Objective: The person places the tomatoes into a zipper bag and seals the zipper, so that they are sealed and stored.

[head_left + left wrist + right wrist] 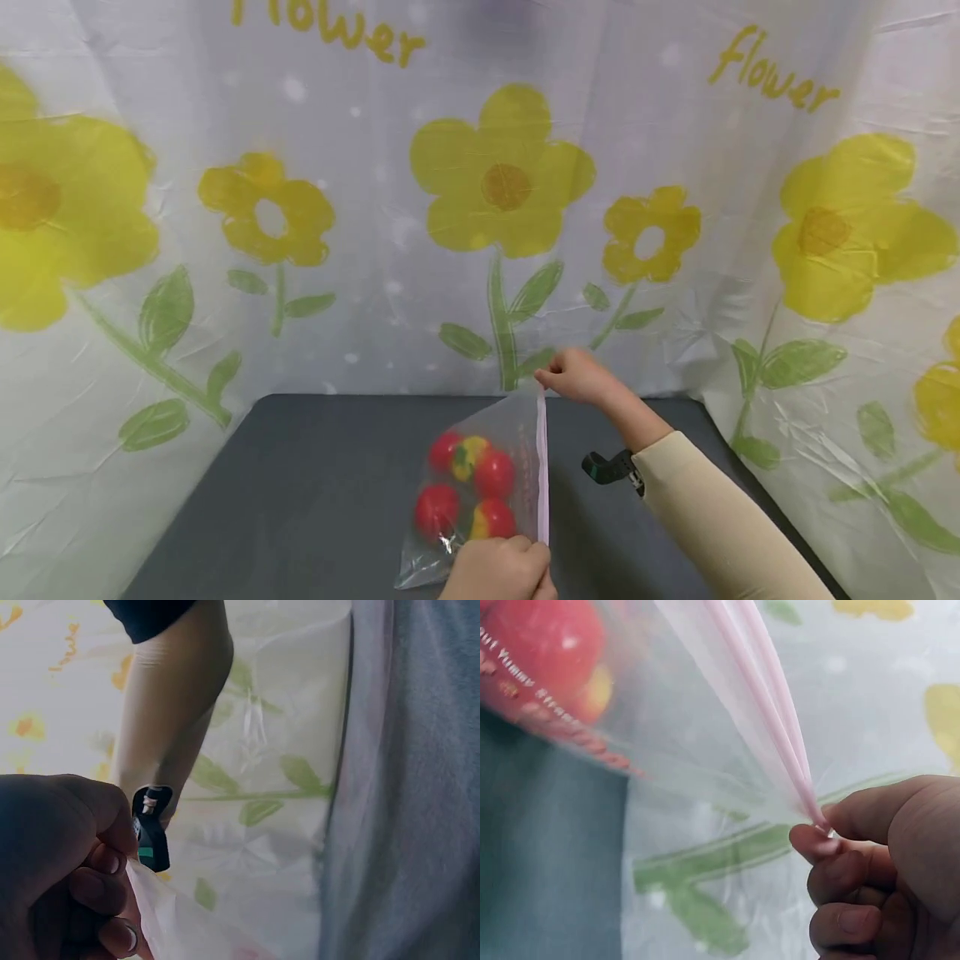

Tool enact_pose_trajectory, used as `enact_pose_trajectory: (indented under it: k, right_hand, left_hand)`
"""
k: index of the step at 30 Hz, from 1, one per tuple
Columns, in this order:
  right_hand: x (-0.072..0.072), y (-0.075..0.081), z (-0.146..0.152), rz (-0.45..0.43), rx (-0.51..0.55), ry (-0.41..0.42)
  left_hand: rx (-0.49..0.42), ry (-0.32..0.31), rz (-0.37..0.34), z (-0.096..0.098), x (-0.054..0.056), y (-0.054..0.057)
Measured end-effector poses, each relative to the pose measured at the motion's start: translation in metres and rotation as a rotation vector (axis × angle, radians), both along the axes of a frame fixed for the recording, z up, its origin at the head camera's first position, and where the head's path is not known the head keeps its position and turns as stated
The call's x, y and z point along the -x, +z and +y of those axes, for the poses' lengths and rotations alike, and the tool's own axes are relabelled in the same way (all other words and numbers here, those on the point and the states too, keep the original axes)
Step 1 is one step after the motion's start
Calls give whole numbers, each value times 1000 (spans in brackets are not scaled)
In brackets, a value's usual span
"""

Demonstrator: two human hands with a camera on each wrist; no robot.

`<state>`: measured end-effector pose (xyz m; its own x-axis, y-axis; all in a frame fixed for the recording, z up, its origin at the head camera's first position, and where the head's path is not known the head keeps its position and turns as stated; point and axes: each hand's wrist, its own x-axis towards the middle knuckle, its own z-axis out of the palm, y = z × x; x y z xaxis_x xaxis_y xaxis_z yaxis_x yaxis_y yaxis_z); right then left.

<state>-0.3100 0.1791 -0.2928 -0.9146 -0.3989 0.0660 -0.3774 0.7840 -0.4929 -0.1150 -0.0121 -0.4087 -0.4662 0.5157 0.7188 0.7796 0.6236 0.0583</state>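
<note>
A clear zip bag (480, 421) with a pink zip strip (543, 475) along its mouth is stretched between both hands. Several round red and red-and-yellow pieces that look like fruit (495, 475) lie inside it. My left hand (498, 571) grips the near end of the mouth; the left wrist view shows the bag's edge (169, 915) pinched by the left fingers (90, 889). At the far end, my right hand (577, 375) pinches the other corner. In the right wrist view, thumb and forefinger meet on the pink strip (769, 705), whose two sides lie slightly apart mid-length.
The bag is over a dark grey table (300, 483). A pale curtain (360, 317) printed with yellow flowers hangs behind the table and along both sides. A black wrist camera (607, 468) sticks out from the right wrist, close above the table.
</note>
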Motion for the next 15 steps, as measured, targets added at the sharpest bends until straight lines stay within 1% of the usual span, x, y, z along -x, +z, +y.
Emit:
enact_pose_trajectory:
  k: [2,4,7,9,11,12,14,15]
  right_hand:
    - [5,-10,3,4,-29,12]
    - [11,-20,4,10,-61,14]
    - [17,-35,2,10,-130,-6]
    - [21,-45,0,16,-189,-24]
    - [22,-56,-4,5,-242,-43]
    - [22,-62,-7,-3,-263,-54]
    - [20,-73,-12,-43,-286,-78]
    - [19,-78,-14,-69,-291,-98]
  left_hand:
    - [64,19,-80,8,2,-2]
    - [131,48,-179,17,4,-5]
    - [244,92,-356,33,10,-10]
    - [303,109,-462,44,14,-15]
    - [344,127,-526,53,17,-20]
    - [356,136,-546,57,19,-24]
    - [370,148,-598,63,20,-30]
    - [377,157,-613,65,20,-33]
